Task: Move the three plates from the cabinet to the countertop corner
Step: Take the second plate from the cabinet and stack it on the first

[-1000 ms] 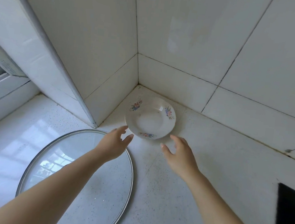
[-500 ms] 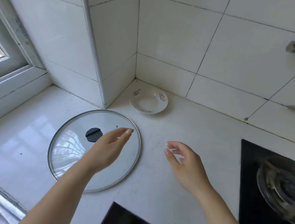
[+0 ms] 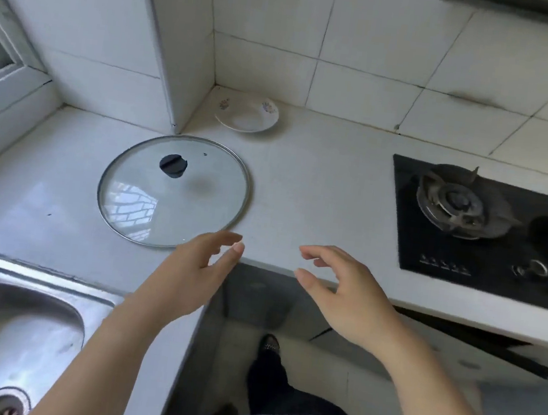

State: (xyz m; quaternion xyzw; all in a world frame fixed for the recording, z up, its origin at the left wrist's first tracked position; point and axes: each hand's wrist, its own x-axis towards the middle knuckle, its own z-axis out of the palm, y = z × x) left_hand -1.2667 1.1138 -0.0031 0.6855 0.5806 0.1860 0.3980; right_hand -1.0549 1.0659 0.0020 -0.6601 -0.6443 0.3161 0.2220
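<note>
Hovering at countertop (image 3: 320, 185) front edge: left hand (image 3: 196, 266), right hand (image 3: 341, 291) empty, fingers loosely spread; plate (image 3: 246, 114) in back corner, well ahead; left hand nearer

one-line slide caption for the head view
One floral plate sits in the countertop corner; both empty hands, left and right, hover near the glass lid.

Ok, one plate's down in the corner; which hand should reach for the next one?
Probably right: both are empty, but the right hand hangs nearer the dark opening under the counter; the left hand sits toward the sink.
</note>
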